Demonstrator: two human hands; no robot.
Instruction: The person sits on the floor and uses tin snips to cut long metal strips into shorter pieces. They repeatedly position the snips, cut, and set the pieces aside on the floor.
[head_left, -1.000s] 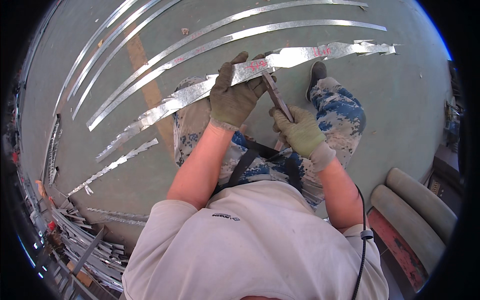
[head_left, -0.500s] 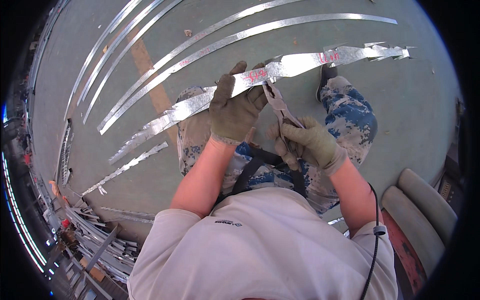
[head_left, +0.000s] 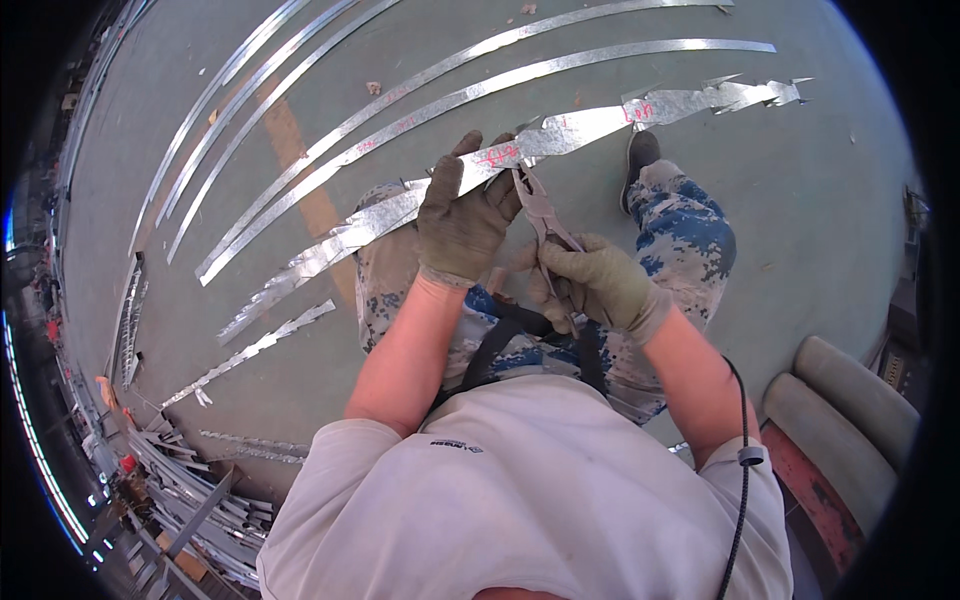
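Observation:
A long shiny sheet-metal strip (head_left: 590,124), with jagged, folded tabs along its edges and red handwritten marks, slants across in front of me. My left hand (head_left: 463,222), in an olive work glove, grips it near the middle, thumb on the upper side and the palm below. Gloved alike, my right hand (head_left: 595,280) is closed round the handles of a pair of pliers (head_left: 540,205). The jaws of the pliers meet the strip's lower edge, just right of my left fingers. Whether they pinch the metal I cannot tell.
Several long flat metal strips (head_left: 560,66) lie on the green floor (head_left: 800,230) beyond. A shorter jagged strip (head_left: 255,350) rests at left, with a heap of metal offcuts (head_left: 205,510) at lower left. A padded seat (head_left: 840,420) stands at right.
The jagged strip has shifted slightly left, together with both hands and the pliers. The pliers' jaws stay at its lower edge.

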